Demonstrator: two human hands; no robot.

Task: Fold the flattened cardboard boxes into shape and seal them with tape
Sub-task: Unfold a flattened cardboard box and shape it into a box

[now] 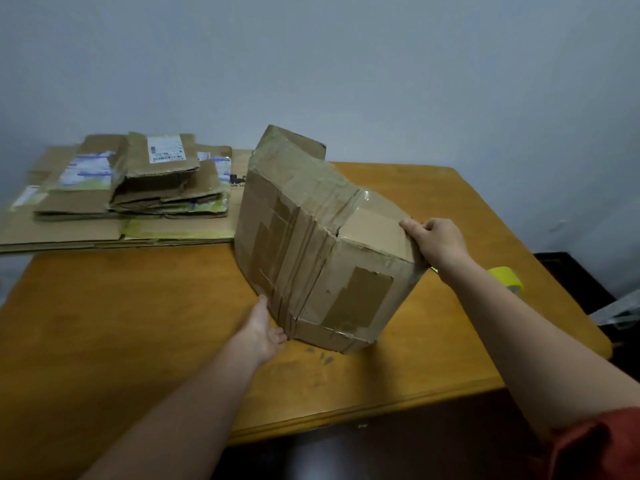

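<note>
Left hand [266, 327] cups the cardboard box [322, 237] at its near bottom edge; right hand [433, 242] grips the top right corner. Box stands half-formed on the table [138, 323]. Looks light, creased and floppy, with slick old tape: hold by edges and corners. Yellow tape roll [507, 277] sits right, flattened boxes [138, 188] far left.

i see a plain pale grey-blue wall [346, 64] behind a scuffed orange-brown wooden table [104, 323], dim flat light.
</note>
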